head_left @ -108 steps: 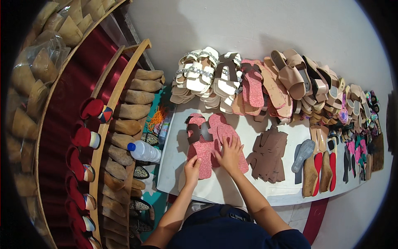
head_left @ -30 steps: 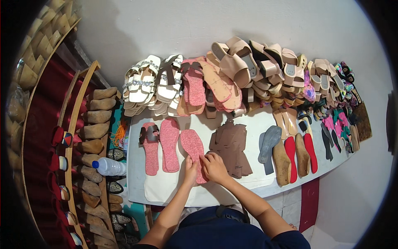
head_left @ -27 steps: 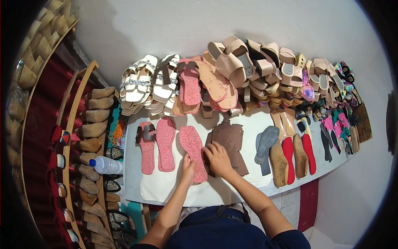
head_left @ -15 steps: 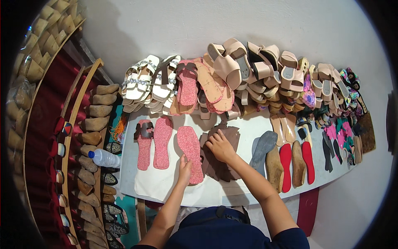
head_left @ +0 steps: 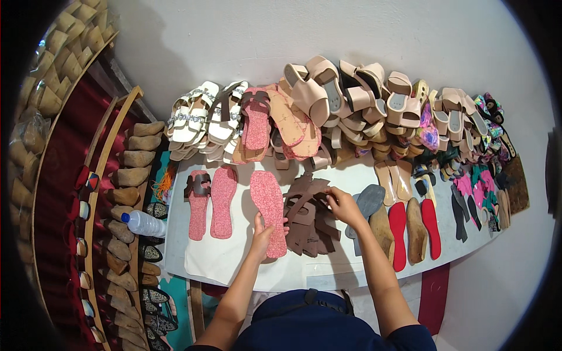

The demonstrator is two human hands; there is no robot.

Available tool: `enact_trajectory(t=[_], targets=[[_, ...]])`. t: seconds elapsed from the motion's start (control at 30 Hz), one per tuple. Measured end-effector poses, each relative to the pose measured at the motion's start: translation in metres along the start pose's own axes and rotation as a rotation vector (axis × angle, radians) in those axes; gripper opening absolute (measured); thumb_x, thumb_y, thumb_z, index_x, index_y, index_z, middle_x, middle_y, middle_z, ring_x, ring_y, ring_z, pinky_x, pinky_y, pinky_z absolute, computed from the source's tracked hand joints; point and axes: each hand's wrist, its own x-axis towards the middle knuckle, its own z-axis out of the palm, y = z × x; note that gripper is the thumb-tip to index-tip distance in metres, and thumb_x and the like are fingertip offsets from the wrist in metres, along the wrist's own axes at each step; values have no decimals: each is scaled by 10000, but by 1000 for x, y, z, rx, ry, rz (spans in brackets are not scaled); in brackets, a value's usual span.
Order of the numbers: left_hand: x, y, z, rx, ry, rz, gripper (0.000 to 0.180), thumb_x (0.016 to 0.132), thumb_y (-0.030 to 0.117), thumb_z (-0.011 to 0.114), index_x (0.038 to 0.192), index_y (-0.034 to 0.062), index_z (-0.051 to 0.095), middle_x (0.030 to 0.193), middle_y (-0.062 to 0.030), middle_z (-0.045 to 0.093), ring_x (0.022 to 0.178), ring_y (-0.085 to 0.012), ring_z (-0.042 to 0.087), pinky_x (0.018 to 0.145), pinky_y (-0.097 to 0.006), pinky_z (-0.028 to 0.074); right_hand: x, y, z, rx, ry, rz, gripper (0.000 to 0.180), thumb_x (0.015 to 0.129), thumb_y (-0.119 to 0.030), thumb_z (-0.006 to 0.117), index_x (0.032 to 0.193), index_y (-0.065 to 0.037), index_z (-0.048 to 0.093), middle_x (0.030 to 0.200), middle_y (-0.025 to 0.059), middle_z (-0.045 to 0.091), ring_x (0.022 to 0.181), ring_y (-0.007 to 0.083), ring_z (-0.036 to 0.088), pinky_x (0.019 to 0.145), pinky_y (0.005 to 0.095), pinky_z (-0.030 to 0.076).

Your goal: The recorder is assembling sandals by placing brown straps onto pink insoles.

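My left hand [head_left: 261,233] rests on the near end of a pink insole [head_left: 268,209] lying flat on the white table [head_left: 234,266]. My right hand [head_left: 342,206] pinches a brown cut-out strap piece [head_left: 309,193] at the top of a pile of brown leather upper pieces [head_left: 308,225]. To the left lie another pink insole [head_left: 222,202] and a pink sole with a brown strap fitted on it [head_left: 198,202].
Finished sandals are heaped along the wall: white ones [head_left: 202,117], pink ones [head_left: 266,120], beige ones [head_left: 345,96]. Red, tan and grey soles [head_left: 404,225] lie at the right. A plastic water bottle [head_left: 143,223] and wooden shoe lasts [head_left: 132,175] sit on the rack at left.
My right hand has moved from the pink insole to the brown pile and taken hold of a strap piece. My left hand has stayed on the insole.
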Motion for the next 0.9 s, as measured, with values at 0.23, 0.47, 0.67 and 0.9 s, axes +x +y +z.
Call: enact_trajectory(t=[0.23,0.47,0.67,0.9], targets=[[0,-2,14,-3,-57,14,446,839,74,355,1208,134,112,1041,-202,494,776,-218,566,694,-326,481,-12,33,0,660,-34,205,216,838,-107,463,1007,14,521,774,29,566,665,107,521,629,240,425],[-11,6,13,-55,-103,59,455,835,116,375,1215,142,125,1006,-192,498,750,-205,561,684,-326,486,-5,18,-10,792,-53,261,206,841,-80,454,1013,19,510,776,38,555,653,76,512,611,199,414],[-15,16,-6,-364,-137,98,404,853,198,346,1222,133,197,990,-180,487,729,-199,544,657,-327,477,-6,46,1,748,-199,450,195,826,-60,447,983,32,515,780,26,557,686,86,518,631,211,412],[-15,9,-7,-188,-99,30,400,855,206,344,1222,120,211,974,-168,493,724,-194,541,651,-326,475,-14,70,16,289,-391,401,274,765,-202,506,916,20,564,770,104,597,702,165,544,652,277,423]])
